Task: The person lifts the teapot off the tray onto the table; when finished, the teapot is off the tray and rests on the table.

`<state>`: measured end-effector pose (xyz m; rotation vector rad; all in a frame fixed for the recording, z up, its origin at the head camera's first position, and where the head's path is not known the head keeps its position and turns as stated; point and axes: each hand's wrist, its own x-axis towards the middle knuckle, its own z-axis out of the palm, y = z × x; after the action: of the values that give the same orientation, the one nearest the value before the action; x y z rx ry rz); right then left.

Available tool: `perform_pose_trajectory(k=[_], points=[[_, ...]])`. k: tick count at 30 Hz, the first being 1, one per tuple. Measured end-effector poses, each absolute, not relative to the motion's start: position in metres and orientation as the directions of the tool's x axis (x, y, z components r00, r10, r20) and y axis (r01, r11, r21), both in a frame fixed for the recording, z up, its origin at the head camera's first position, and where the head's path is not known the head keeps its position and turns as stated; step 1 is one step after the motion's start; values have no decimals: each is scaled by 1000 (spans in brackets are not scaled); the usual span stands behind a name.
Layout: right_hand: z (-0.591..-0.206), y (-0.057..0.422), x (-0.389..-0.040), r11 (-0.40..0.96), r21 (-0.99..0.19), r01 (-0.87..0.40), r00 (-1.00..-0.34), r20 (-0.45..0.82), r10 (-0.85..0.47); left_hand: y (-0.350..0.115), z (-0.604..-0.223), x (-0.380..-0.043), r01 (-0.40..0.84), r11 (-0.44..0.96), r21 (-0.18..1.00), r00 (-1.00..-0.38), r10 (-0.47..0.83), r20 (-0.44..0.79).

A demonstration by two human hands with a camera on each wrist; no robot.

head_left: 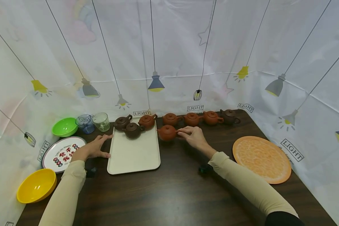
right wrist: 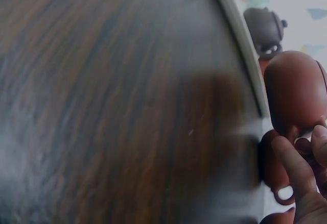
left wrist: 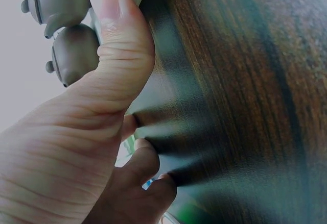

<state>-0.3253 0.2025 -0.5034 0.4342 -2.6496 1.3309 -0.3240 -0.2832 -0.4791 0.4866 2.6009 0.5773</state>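
Observation:
My right hand (head_left: 194, 137) pinches the handle of a reddish-brown teapot (head_left: 167, 133), just right of the cream tray (head_left: 135, 157). In the right wrist view this teapot (right wrist: 296, 94) hangs over the table with a shadow beneath it. My left hand (head_left: 91, 149) rests its thumb against the tray's left edge, fingers spread and nearly straight. On the tray's far part stand a dark brown teapot (head_left: 132, 130), another dark one (head_left: 122, 123) at the back left corner and a reddish one (head_left: 147, 121) at the back right.
Behind the held teapot runs a row of reddish teapots (head_left: 192, 119), ending in a dark one (head_left: 229, 116). Left stand glasses (head_left: 101, 121), a green bowl (head_left: 65, 127), a printed plate (head_left: 49, 157) and a yellow bowl (head_left: 36, 185). A round orange mat (head_left: 261, 158) lies right.

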Motion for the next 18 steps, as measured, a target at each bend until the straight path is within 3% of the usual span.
perform_pose_trajectory(k=[18], points=[[-518, 207, -336, 633, -708, -313, -949, 256, -183, -285, -481, -324, 246, 844, 476, -847, 426, -317]])
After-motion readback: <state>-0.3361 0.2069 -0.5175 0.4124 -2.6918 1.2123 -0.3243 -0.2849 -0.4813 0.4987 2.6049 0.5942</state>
